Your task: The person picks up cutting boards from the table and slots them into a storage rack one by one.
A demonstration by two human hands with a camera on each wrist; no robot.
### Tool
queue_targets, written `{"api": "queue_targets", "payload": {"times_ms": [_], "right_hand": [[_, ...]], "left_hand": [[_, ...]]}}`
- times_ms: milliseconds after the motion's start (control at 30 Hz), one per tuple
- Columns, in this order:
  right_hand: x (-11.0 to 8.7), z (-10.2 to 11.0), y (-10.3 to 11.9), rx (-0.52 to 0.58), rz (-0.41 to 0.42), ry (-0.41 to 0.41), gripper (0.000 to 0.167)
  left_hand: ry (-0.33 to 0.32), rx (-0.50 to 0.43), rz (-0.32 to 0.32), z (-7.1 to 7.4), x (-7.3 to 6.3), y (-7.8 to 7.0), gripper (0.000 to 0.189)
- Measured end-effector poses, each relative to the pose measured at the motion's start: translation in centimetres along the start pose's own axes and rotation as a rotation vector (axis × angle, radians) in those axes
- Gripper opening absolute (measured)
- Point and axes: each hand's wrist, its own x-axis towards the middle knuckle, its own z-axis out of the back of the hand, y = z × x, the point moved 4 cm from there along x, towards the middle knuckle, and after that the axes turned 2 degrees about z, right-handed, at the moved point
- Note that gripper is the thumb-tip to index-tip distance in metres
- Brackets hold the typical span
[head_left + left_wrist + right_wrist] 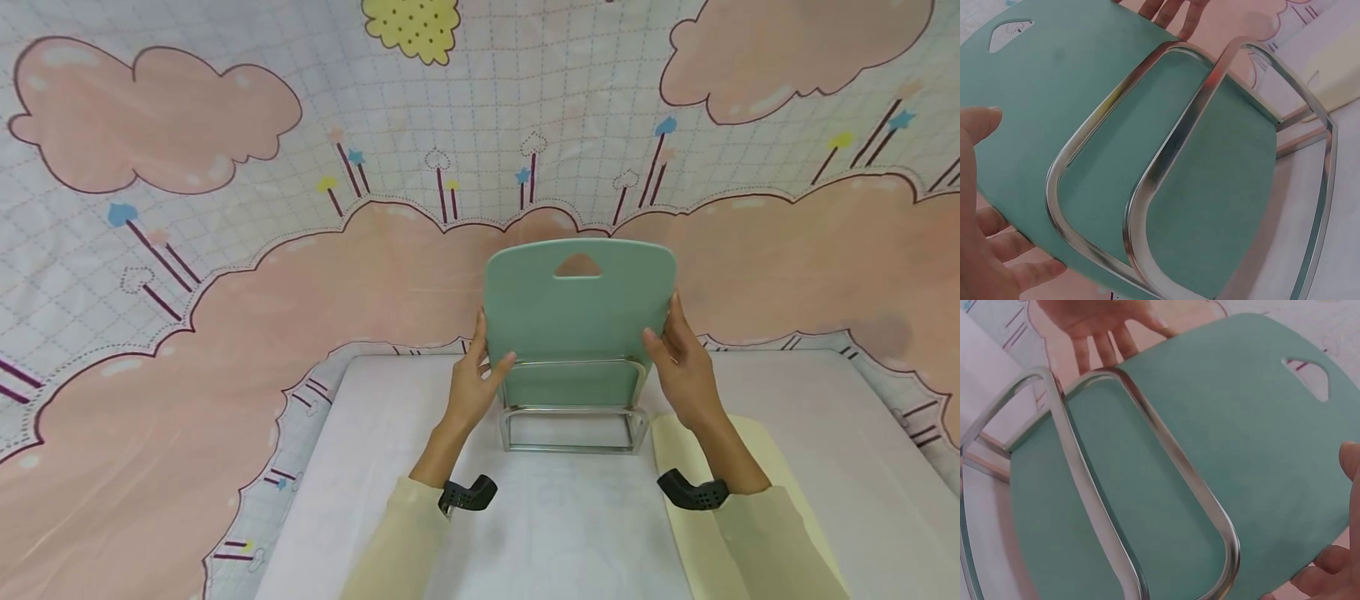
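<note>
The green chopping board (577, 321) stands near upright over the white table (566, 542), broad face toward the person, its handle hole (577, 267) uppermost and its lower part behind the front hoops (1162, 156) of the metal rack (567, 410). The left hand (468, 392) and right hand (686, 375) grasp it at opposite side edges, each with the thumb on the near face and the fingers round toward the back; matched like that, they probably share the weight and keep the board from tipping sideways. Gripping the sides also leaves the bottom edge free of fingers, which seems sensible with the bars so close to the face. The hoops look shaped to stop a flat thing falling forward. Whether the bottom edge rests on the rack or hangs just above its base is hard to tell behind the bars. A cream board (699, 542) lies flat at the right, partly beneath the right forearm (731, 454), apparently not crowding the grip.
</note>
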Motion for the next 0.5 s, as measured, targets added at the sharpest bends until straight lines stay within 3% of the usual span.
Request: {"api": "queue_targets", "payload": {"times_ms": [267, 500], "right_hand": [[0.5, 0.1, -0.1, -0.033, -0.008, -0.001, 0.069], [0.6, 0.0, -0.4, -0.032, 0.001, 0.003, 0.067]], "left_hand": [[-0.008, 0.023, 0.029, 0.1, 0.2, -0.5, 0.079], [-0.034, 0.055, 0.047, -0.4, 1.3, 4.0, 0.083]]}}
